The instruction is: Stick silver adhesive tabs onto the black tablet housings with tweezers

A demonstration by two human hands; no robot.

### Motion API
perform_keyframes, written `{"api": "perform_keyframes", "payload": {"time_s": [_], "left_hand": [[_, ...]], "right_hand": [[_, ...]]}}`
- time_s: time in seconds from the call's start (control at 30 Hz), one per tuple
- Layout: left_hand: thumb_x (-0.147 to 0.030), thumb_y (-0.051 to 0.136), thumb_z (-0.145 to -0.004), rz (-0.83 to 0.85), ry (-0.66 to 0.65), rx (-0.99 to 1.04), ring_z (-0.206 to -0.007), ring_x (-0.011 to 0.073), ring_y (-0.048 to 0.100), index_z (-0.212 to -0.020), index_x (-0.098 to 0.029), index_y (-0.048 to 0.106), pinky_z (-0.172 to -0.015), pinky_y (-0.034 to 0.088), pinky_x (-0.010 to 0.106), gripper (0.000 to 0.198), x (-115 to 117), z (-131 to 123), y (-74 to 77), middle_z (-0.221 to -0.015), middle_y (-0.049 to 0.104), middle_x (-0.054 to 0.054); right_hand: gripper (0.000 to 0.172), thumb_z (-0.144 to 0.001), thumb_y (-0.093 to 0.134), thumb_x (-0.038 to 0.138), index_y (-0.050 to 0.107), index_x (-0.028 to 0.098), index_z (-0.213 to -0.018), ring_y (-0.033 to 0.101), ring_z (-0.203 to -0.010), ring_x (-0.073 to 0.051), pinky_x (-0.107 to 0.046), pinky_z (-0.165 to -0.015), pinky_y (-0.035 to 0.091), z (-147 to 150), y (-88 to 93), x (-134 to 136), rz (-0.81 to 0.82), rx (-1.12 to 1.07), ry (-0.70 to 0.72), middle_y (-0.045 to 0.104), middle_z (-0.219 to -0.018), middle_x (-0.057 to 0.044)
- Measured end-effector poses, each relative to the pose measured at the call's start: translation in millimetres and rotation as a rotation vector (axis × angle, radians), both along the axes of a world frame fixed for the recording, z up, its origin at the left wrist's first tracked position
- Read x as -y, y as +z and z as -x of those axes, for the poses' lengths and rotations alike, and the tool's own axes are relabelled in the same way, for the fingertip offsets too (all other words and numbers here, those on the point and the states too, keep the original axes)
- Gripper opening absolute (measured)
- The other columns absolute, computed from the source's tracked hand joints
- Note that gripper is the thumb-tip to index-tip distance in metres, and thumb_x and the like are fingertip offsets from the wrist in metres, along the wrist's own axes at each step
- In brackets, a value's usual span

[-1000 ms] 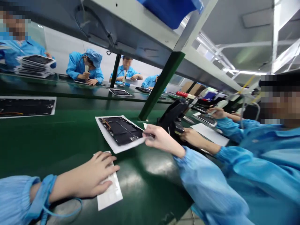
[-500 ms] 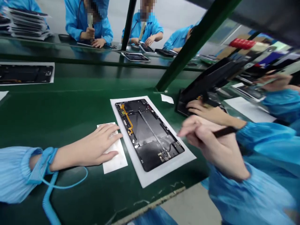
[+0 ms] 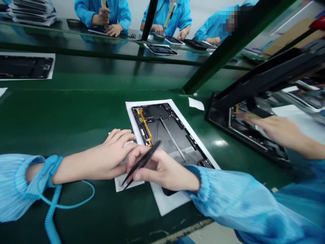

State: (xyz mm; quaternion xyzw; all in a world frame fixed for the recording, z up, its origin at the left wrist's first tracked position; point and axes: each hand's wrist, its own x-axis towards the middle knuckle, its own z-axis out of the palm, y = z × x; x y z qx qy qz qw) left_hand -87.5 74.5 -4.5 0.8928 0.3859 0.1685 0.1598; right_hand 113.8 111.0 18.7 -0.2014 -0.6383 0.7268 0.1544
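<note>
Right hand pinches slim black tweezers over a black tablet chassis (open left hand pins a white paper strip).

the workbench top is a glossy dark green. on it, a black and grey tablet housing carries an orange flex cable and lies on a white paper sheet. the tweezers are black. the smock sleeve and coiled wrist-strap cord are light blue, the sleeve's cuff finely pleated.
</note>
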Motion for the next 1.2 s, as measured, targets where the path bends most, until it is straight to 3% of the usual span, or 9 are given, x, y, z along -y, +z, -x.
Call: {"api": "perform_keyframes", "payload": {"time_s": [0.17,0.33,0.5,0.63,0.73,0.9,1.2], "left_hand": [[-0.023,0.058,-0.086,0.302,-0.175,-0.169,-0.146,0.0367,0.015,-0.133,-0.013,0.042,-0.115,0.022,0.060,0.051,-10,10,24.1,-0.153,0.029,0.019],[-0.028,0.059,-0.088,0.384,-0.187,-0.216,-0.148,0.0374,0.004,-0.145,-0.013,0.030,-0.116,0.014,0.063,0.065,-13,9,33.8,-0.157,0.017,0.021],[-0.027,0.057,-0.089,0.403,-0.183,-0.219,-0.148,0.0375,0.002,-0.141,-0.013,0.038,-0.116,0.011,0.062,0.056,-10,8,30.6,-0.158,0.016,0.021],[-0.028,0.056,-0.089,0.433,-0.173,-0.218,-0.147,0.0383,-0.001,-0.146,-0.016,0.031,-0.116,0.011,0.063,0.063,-10,9,29.0,-0.159,0.008,0.020],[-0.026,0.057,-0.088,0.433,-0.166,-0.219,-0.147,0.0377,-0.001,-0.146,-0.016,0.031,-0.116,0.012,0.063,0.064,-10,8,29.2,-0.159,0.012,0.020],[-0.027,0.058,-0.087,0.397,-0.172,-0.201,-0.147,0.0381,0.002,-0.133,-0.014,0.047,-0.116,0.011,0.062,0.049,-10,6,31.2,-0.156,0.024,0.020],[-0.027,0.057,-0.087,0.423,-0.169,-0.193,-0.148,0.0355,-0.002,-0.144,-0.013,0.035,-0.118,0.006,0.060,0.062,-10,5,30.6,-0.159,0.012,0.019]], "right_hand": [[0.027,-0.091,0.061,0.044,0.058,0.018,-0.086,0.065,-0.068,-0.016,-0.027,-0.063,0.053,5,-6.2,9,-0.281,0.029,-0.122,0.063,-0.076,-0.002],[0.015,-0.095,0.052,0.027,0.054,0.019,-0.082,0.062,-0.069,-0.017,-0.029,-0.063,0.051,6,-8.7,9,-0.491,0.021,-0.129,0.062,-0.076,-0.003],[0.014,-0.093,0.050,0.023,0.050,0.020,-0.080,0.062,-0.067,-0.017,-0.029,-0.062,0.050,7,-9.8,11,-0.524,0.040,-0.132,0.063,-0.072,-0.003],[0.013,-0.092,0.050,0.019,0.049,0.020,-0.078,0.062,-0.066,-0.016,-0.028,-0.062,0.049,8,-10.1,15,-0.554,0.048,-0.150,0.063,-0.070,-0.002],[0.014,-0.091,0.050,0.017,0.048,0.021,-0.077,0.061,-0.065,-0.015,-0.027,-0.062,0.048,9,-9.8,15,-0.600,0.043,-0.171,0.062,-0.069,-0.001],[0.016,-0.089,0.050,0.016,0.048,0.020,-0.073,0.057,-0.063,-0.014,-0.026,-0.060,0.046,11,-8.2,13,-0.682,0.052,-0.173,0.060,-0.067,0.000],[0.015,-0.088,0.051,0.014,0.051,0.019,-0.074,0.054,-0.061,-0.013,-0.025,-0.059,0.044,12,-9.0,11,-0.691,0.030,-0.198,0.056,-0.067,0.001]]}}
